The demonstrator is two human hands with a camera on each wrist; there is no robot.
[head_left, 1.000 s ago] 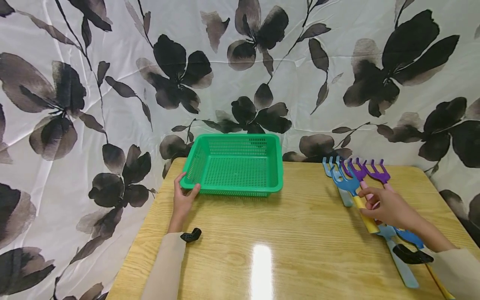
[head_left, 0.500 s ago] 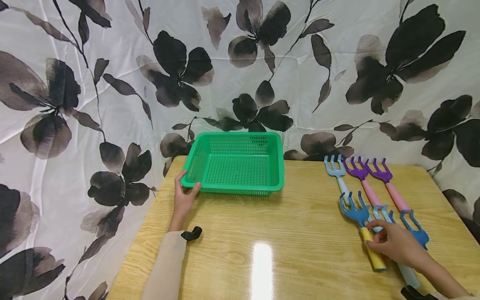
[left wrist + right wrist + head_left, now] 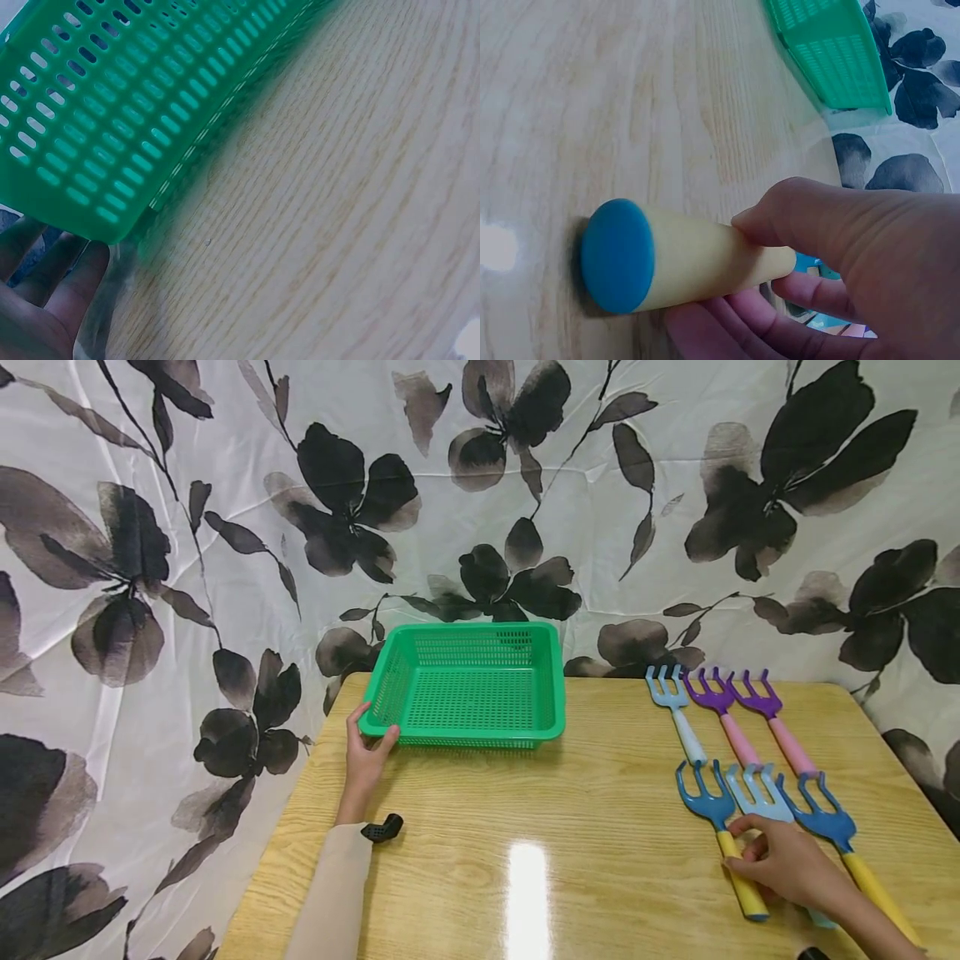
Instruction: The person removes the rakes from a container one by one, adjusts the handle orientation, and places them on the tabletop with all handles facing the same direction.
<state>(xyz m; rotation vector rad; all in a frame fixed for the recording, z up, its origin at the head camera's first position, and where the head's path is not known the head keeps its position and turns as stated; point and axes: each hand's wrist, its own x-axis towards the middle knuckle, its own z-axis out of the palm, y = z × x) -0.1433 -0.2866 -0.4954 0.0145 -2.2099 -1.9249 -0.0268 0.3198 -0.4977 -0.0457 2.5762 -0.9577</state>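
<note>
In the head view, a green plastic basket [image 3: 465, 738] with slotted walls stands at the back left of the table. My left hand [image 3: 365, 768] grips its front left corner, thumb in front and fingers along the side. At the right, my right hand [image 3: 787, 857] pinches the yellow handle of a blue hand rake [image 3: 708, 802] between thumb and fingers. The right wrist view shows the handle's blue end cap [image 3: 619, 255] low over or on the wood. Beside this rake lie a light blue hand rake [image 3: 759, 793], partly under my hand, and another blue rake with a yellow handle [image 3: 828, 822].
Behind these, a light blue rake [image 3: 678, 714] and two purple rakes with pink handles, one left [image 3: 720, 702] and one right [image 3: 772, 714], lie in a row. A flowered cloth [image 3: 480, 485] hangs behind the wooden table [image 3: 600, 827].
My right hand has brought the yellow-handled blue rake from above the back row toward the table's front, lining it up beside the front rakes. My left hand stays on the basket.
</note>
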